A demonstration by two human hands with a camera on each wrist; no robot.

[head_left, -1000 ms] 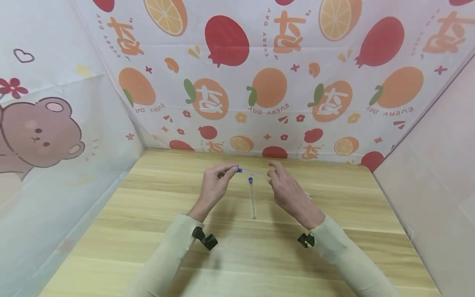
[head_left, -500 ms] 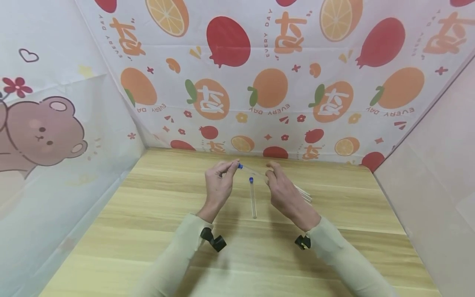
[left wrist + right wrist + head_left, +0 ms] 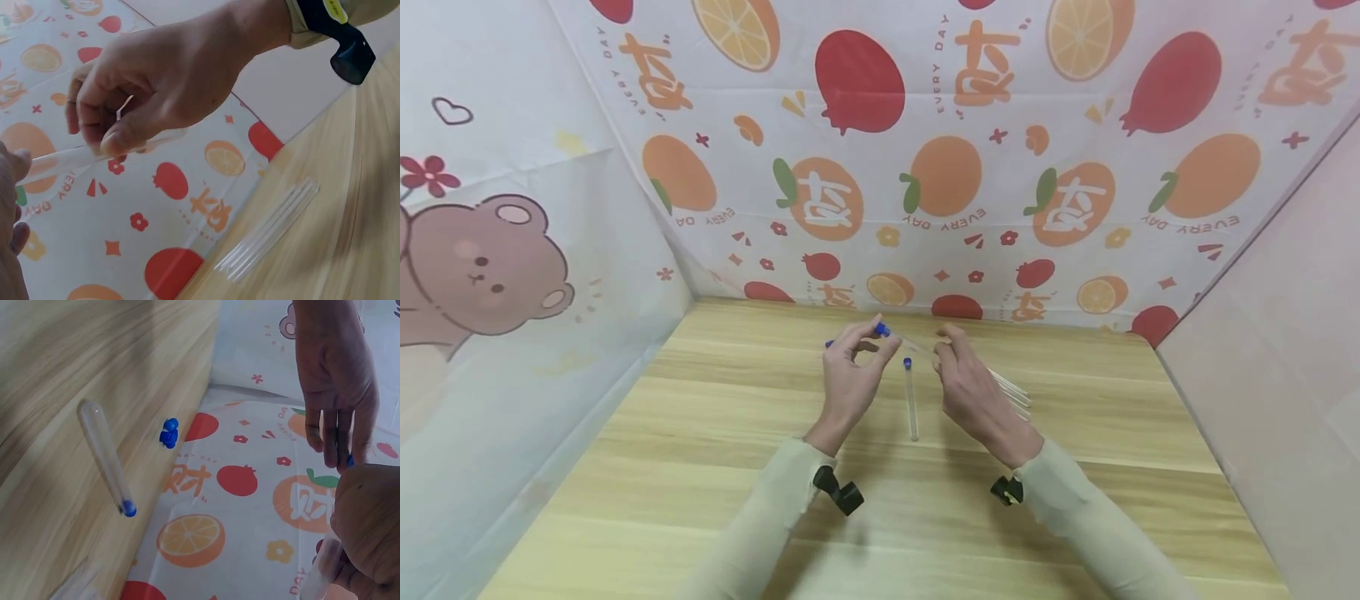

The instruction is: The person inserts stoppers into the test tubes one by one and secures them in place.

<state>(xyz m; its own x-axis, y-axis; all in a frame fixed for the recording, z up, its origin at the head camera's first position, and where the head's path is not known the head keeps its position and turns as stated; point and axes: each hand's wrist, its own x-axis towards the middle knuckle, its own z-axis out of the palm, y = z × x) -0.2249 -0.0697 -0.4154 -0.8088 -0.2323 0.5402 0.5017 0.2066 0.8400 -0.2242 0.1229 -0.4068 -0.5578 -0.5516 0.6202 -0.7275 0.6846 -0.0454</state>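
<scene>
My left hand [image 3: 850,383] pinches a small blue cap [image 3: 882,330] between thumb and index finger, at the end of a clear test tube [image 3: 913,345]. The right hand [image 3: 977,400] grips that tube farther along, with thumb and curled fingers around it in the left wrist view. The tube is held tilted above the table; how deep the cap sits cannot be made out. Below and between the hands lies another test tube [image 3: 912,404] with a blue cap on its far end. In the right wrist view, my left hand [image 3: 337,375] partly hides the held cap.
Several clear tubes [image 3: 269,231] without visible caps lie side by side on the wooden table [image 3: 700,467], right of my right hand. Loose blue caps [image 3: 169,433] lie near the back edge, mostly behind my left hand. A fruit-print cloth [image 3: 880,192] hangs behind.
The left hand has shifted slightly right and its fingers have changed position on the cap. My right hand has moved a little left, uncovering more of the loose tubes.
</scene>
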